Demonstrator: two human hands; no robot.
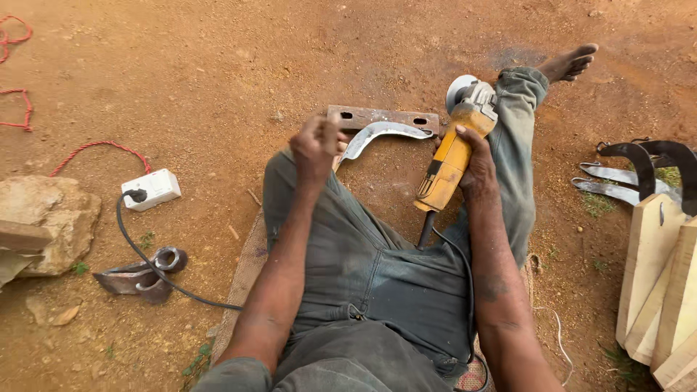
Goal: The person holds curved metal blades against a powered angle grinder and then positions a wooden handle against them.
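Note:
I sit on the dirt ground with my legs spread. My left hand (315, 145) is closed around the handle end of a curved metal blade (381, 133), whose shiny part rests on a rusty flat steel bar (377, 116) with holes. My right hand (473, 161) grips a yellow angle grinder (450, 156). Its grey head and disc (465, 91) sit just right of the blade's tip, apart from it. The grinder's black cord (428, 229) runs back between my legs.
A white socket box (152, 189) with a black plug and cable lies at the left, near a rock (47, 221) and a dark metal hoe head (141, 276). Several curved blades (632, 170) and wooden boards (664, 283) lie at the right. Red cord (91, 149) trails on the soil.

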